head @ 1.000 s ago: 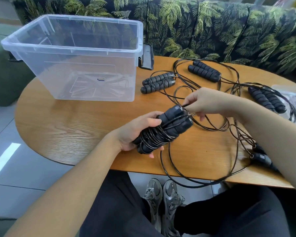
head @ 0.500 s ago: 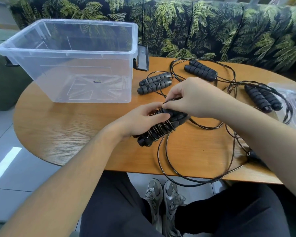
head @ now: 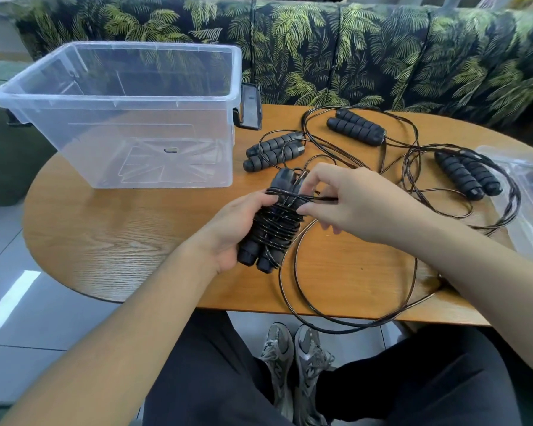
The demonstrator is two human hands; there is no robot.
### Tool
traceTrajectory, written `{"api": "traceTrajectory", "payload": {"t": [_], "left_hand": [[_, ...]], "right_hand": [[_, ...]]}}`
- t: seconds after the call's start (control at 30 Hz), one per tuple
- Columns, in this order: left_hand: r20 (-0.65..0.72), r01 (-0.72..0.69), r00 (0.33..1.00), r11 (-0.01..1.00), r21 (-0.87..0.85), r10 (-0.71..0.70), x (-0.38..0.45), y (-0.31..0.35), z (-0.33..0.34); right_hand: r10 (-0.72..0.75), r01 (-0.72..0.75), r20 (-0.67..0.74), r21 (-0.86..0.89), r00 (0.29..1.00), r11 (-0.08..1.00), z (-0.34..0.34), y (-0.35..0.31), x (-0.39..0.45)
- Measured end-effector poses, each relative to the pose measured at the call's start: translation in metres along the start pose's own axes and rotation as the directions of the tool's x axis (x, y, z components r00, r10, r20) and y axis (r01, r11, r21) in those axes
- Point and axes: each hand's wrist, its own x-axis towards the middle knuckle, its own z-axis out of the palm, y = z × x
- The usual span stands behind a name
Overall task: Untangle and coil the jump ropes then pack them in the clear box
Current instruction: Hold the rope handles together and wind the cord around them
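The jump ropes are thin, glossy black cords ending in ribbed black foam handles. One bundle [head: 272, 222] is two handles side by side with cord wound tightly round them in many turns. The left hand [head: 231, 229] has its grip curled round this bundle from the left, thumb on top, holding it just above the worktop [head: 111, 241]. The right hand [head: 348, 204] pinches the cord between thumb and fingertips at the bundle's upper right, other fingers loosely bent; from there the loose cord [head: 348, 327] sweeps in a wide loop over the near edge of the worktop.

Three more pairs of handles lie among tangled cord: one pair [head: 272, 155] just beyond the hands, one [head: 355, 130] farther back, one [head: 468, 176] to the right. The clear box [head: 117, 96], rectangular, of transparent plastic with a ribbed base, stands at the back left with no rope in it. A clear lid [head: 526, 210] lies at the right edge.

The worktop is oval, of warm grained wood. Behind it runs a sofa [head: 382, 50] in dark palm-leaf fabric; below, pale floor tiles [head: 22, 302] and grey trainers [head: 292, 358].
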Motion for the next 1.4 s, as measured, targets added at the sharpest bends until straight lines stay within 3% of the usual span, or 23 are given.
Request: {"api": "traceTrajectory", "payload": {"t": [0.07,0.33,0.5,0.8,0.93,1.07,1.27,1.4], "left_hand": [[-0.008,0.007,1.0,1.0,-0.003,-0.007,0.0,0.001,-0.001],[0.122,0.012,0.993,0.997,-0.075,-0.003,-0.01,0.001,0.006],[0.202,-0.072,0.977,0.997,0.006,0.069,-0.013,0.001,0.008],[0.323,-0.195,0.932,0.979,0.067,0.163,-0.012,0.002,0.004],[0.235,-0.182,0.961,0.973,0.145,0.144,-0.009,0.004,0.013],[0.151,-0.187,0.973,0.978,0.09,0.172,-0.006,0.004,0.023],[0.168,-0.16,0.973,0.987,-0.003,0.158,-0.004,0.005,0.026],[0.033,-0.274,0.961,0.961,0.024,0.273,-0.001,0.002,0.025]], "right_hand": [[-0.007,0.006,0.02,0.014,1.0,1.0,0.001,0.004,-0.005],[0.005,-0.014,0.024,0.366,1.0,0.93,-0.006,0.015,-0.01],[-0.004,0.004,-0.002,0.431,1.0,0.902,-0.005,0.019,-0.007],[-0.06,-0.018,0.164,0.435,0.985,0.9,-0.02,0.026,-0.012],[-0.085,0.017,0.169,0.367,0.982,0.93,-0.015,0.032,-0.01],[-0.143,0.066,0.184,0.371,0.972,0.926,-0.009,0.035,-0.01],[-0.04,-0.043,0.187,0.42,0.982,0.907,-0.006,0.051,-0.008],[-0.012,0.016,-0.014,0.256,1.0,0.966,0.0,0.054,-0.015]]}}
